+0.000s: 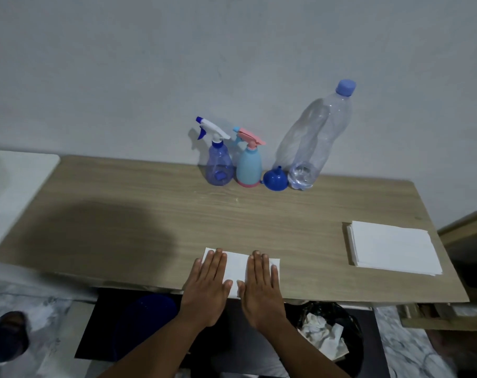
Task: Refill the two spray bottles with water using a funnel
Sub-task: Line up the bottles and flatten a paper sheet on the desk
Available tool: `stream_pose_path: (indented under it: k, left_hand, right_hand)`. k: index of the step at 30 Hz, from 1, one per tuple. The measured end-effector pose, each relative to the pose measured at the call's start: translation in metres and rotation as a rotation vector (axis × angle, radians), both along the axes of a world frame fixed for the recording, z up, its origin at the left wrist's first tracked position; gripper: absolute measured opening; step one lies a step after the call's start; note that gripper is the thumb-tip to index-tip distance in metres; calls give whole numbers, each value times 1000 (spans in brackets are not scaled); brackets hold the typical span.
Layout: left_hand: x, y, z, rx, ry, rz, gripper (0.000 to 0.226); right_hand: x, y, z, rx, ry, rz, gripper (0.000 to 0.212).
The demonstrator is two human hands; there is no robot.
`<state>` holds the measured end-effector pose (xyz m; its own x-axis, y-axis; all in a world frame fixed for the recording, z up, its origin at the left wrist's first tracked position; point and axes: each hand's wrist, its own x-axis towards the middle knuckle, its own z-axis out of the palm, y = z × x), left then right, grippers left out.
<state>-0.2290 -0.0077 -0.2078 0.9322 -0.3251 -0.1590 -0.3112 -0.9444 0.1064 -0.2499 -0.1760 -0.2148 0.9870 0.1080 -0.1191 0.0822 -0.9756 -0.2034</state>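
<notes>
Against the far wall stand a clear purple spray bottle [218, 165] with a white and blue trigger and a light blue spray bottle [248, 166] with a pink trigger. A blue funnel [275, 180] lies mouth down beside them. A tall clear water bottle [315, 140] with a blue cap stands to its right, holding a little water at the bottom. My left hand [208, 285] and my right hand [260, 287] lie flat, fingers together, on a white napkin [238, 270] at the table's near edge.
A stack of white napkins [392, 248] sits at the right of the wooden table [122, 214]. A black bin [330, 334] with crumpled paper stands under the near edge. A white surface [11, 186] adjoins the left end, wooden furniture [466, 241] the right.
</notes>
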Motion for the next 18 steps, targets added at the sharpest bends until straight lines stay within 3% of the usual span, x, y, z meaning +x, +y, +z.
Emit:
stream_pose_path:
  k: [18]
  left_hand:
    - [74, 170, 4, 24, 52, 60, 68]
  right_hand:
    - [79, 170, -1, 47, 4, 36, 64]
